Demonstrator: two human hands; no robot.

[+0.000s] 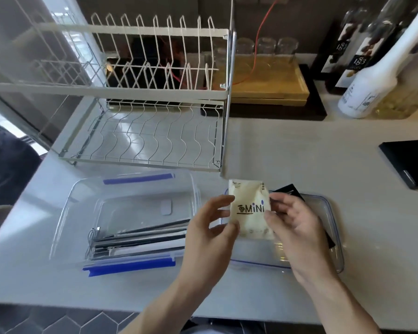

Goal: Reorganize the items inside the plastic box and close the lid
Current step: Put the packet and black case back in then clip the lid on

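Both hands are up over the tabletop (275, 145) with a cream packet (251, 210) marked "MiNi" between them. The left hand (210, 227) pinches its left edge, the right hand (292, 225) pinches the right edge — each grip closed on the packet, which hangs upright above the clear lid (323, 237). A black packet (288, 190) peeks out behind the right fingers. Just to the left sits the plastic box (130, 218) — open, with flat packets (140, 239) stacked along its near side.
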